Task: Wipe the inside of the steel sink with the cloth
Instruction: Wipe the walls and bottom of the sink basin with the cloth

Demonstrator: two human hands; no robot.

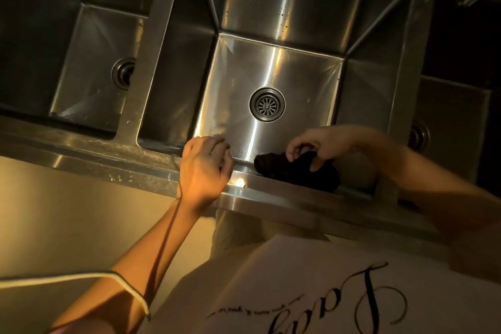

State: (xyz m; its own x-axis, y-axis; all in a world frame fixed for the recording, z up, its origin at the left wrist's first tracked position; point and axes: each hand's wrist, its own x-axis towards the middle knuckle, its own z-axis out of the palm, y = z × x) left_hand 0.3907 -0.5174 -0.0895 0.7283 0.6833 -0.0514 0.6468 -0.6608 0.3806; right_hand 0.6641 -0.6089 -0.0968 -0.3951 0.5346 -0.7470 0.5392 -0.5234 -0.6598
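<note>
My left hand (204, 168) reaches forward on a bare forearm, back of the hand up, fingers loosely curled and holding nothing. My right hand (317, 148) comes in from the right, wrist bent, fingertips and thumb pinching the cloth (298, 171).

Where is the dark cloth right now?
In the head view, the dark cloth lies bunched at the near edge of the middle sink basin, toward its right side, pinched by the right hand, just below the drain.

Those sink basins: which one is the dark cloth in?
The middle basin, with the fully visible round drain. The right hand holds the cloth at its near edge.
</note>
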